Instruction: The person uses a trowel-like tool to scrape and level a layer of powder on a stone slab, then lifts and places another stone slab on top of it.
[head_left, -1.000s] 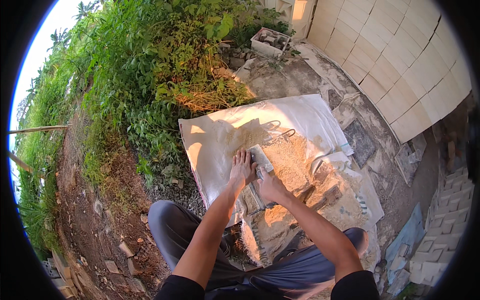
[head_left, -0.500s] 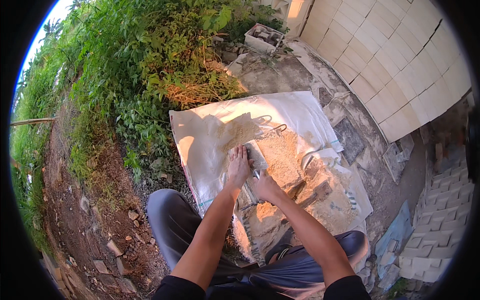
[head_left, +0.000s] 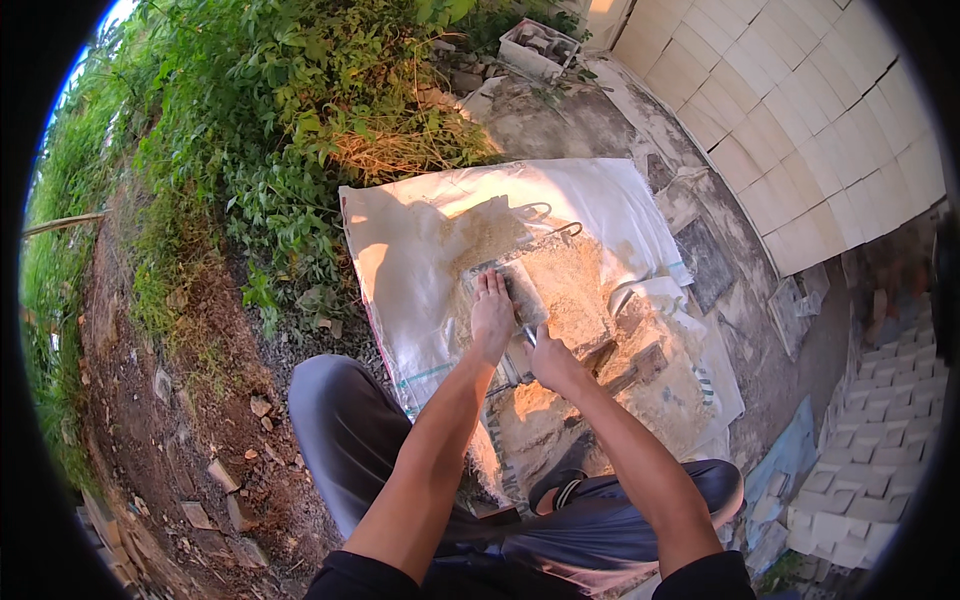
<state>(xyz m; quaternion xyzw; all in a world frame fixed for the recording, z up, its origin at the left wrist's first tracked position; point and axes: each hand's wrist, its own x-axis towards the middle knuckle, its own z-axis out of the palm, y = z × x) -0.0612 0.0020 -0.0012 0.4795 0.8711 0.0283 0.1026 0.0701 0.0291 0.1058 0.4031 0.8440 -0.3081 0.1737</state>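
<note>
My left hand (head_left: 491, 312) lies flat with its fingers stretched over the left side of a flat grey plate (head_left: 524, 285). My right hand (head_left: 553, 358) is closed round the handle (head_left: 530, 336) of a hand tool; the grey plate looks like its blade, though I cannot tell for sure. Both hands are over a sandy, tan block (head_left: 572, 290), which rests on a spread white woven sack (head_left: 590, 185). Loose tan powder (head_left: 480, 232) lies beyond my hands. What is under the left palm is hidden.
Two bent metal hooks (head_left: 570, 229) stick out at the block's far side. A short wooden piece (head_left: 640, 367) lies to the right. Green plants (head_left: 300, 150) crowd the left, a white tub of rubble (head_left: 538, 48) stands far back, and stacked pale tiles (head_left: 760, 140) line the right.
Both hands have shifted slightly toward me over the block, with the grey plate still under them. The whole view has tilted a little, so the sack sits higher in the picture.
</note>
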